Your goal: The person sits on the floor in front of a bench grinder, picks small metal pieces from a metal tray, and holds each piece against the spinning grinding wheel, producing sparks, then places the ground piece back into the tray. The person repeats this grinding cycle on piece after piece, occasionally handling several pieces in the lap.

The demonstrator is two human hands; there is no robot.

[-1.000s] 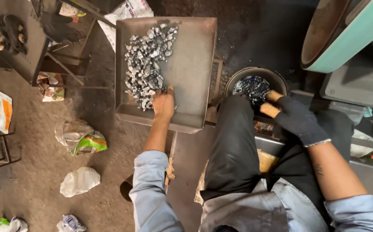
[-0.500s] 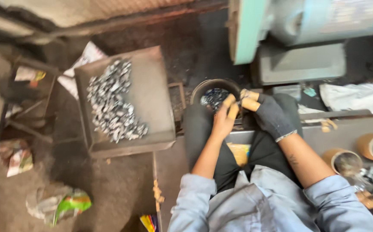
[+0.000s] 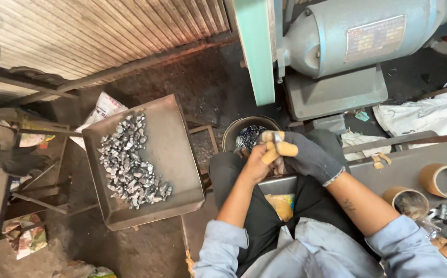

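Over the lap, the bare left hand (image 3: 257,163) and the gloved right hand (image 3: 306,154) meet, touching each other. The left fingers are curled shut against the glove's tan fingertips (image 3: 285,149); what they pinch, if anything, is too small to make out. The right fingers are bent closed as well, and whether they grip a piece cannot be told. Just beyond the hands stands a round bowl (image 3: 234,135) holding shiny metal bits, partly hidden by the fingers. To the left, well apart from both hands, a square tray (image 3: 174,149) carries a heap of grey metal pieces (image 3: 131,164) along its left half. On the right, two cardboard rings (image 3: 442,180) lie on a grey bench (image 3: 403,164). Farther off sits a grey motor (image 3: 347,41) beside a green guard (image 3: 257,51).
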